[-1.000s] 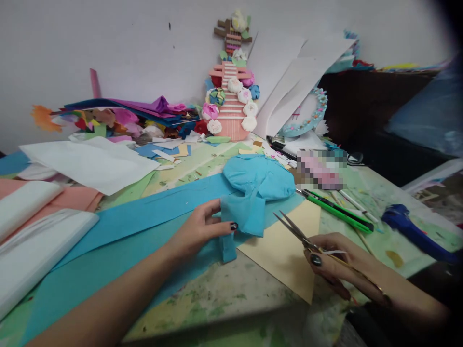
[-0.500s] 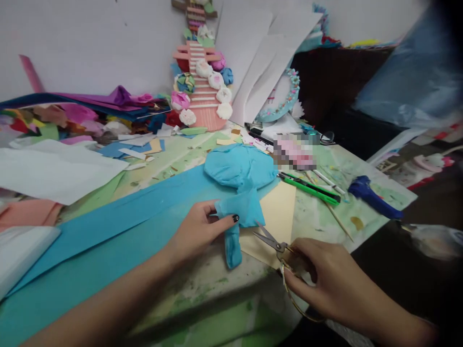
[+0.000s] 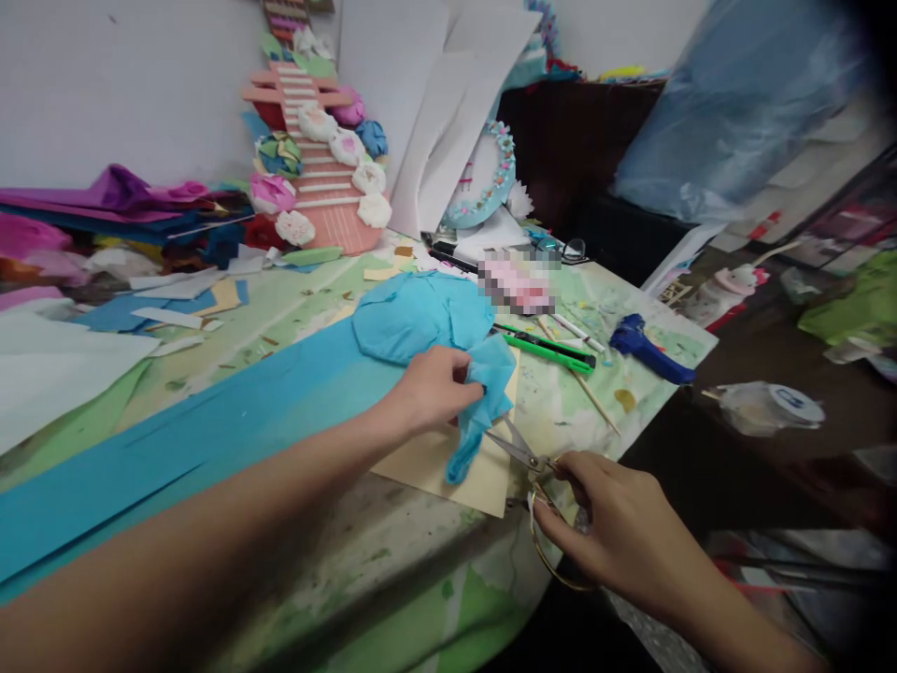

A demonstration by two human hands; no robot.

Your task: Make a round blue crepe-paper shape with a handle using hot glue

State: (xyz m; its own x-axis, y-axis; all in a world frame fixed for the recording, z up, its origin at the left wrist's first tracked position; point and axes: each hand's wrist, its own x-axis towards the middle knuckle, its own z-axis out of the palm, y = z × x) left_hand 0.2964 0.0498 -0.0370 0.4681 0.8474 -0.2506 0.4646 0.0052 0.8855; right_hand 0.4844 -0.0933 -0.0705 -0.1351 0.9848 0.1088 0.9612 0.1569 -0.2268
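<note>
My left hand (image 3: 435,388) pinches a crumpled piece of blue crepe paper (image 3: 491,369) between thumb and fingers. A narrow tail of it hangs down over a cream sheet of card (image 3: 434,477). In my right hand (image 3: 595,509) is a pair of gold-handled scissors (image 3: 536,463). Its blades are parted and point left, close beside the hanging paper; whether they touch it I cannot tell. Behind my left hand lies a rounded, blue paper-covered shape (image 3: 420,313). A long strip of blue crepe paper (image 3: 231,402) stretches under my left forearm.
A green utility knife (image 3: 550,350), a wooden stick (image 3: 595,402) and a blue-handled tool (image 3: 648,350) lie toward the table's right edge. A paper-flower-covered guitar shape (image 3: 326,178) leans on the wall. Paper scraps (image 3: 168,299) and white sheets (image 3: 56,365) cover the left side.
The view has turned to the right. My left hand has lifted and turned the crepe paper, so it is more bunched. The scissors remain parted in my right hand.
</note>
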